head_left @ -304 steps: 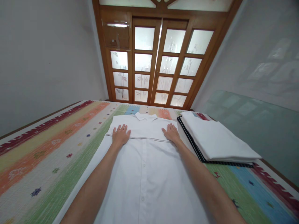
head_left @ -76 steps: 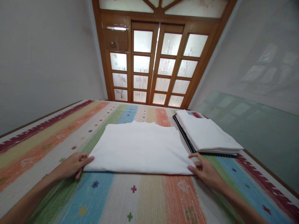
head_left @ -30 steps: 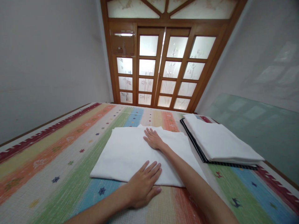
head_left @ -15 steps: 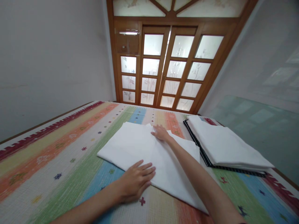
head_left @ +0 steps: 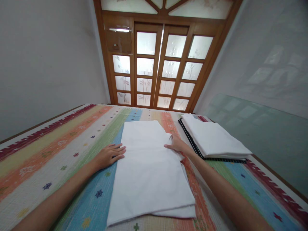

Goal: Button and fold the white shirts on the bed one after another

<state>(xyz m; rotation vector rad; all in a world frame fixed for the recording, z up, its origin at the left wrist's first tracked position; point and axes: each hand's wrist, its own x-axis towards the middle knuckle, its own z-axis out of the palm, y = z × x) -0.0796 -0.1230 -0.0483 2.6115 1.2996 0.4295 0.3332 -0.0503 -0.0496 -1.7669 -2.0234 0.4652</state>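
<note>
A folded white cloth [head_left: 149, 173] lies lengthwise in front of me on the striped bed cover [head_left: 79, 144]. At its left edge rests my left hand [head_left: 109, 155], fingers stretched out and fingertips touching the fabric. My right hand [head_left: 176, 143] grips the opposite edge, thumb on top and the other fingers partly hidden at the side. Along the lower right, layers of the cloth stick out unevenly.
To the right sits a stack of folded white cloth [head_left: 216, 138] with a black, striped-edged piece [head_left: 192, 141] beneath. Beyond the bed are wooden doors with frosted panes [head_left: 156, 64]. A pale green glass-like panel [head_left: 260, 128] borders the right side.
The white cloth has turned from slanting to lengthwise. My left hand has moved up and left to its left edge; my right hand has shifted onto its right edge. The view has swung slightly right.
</note>
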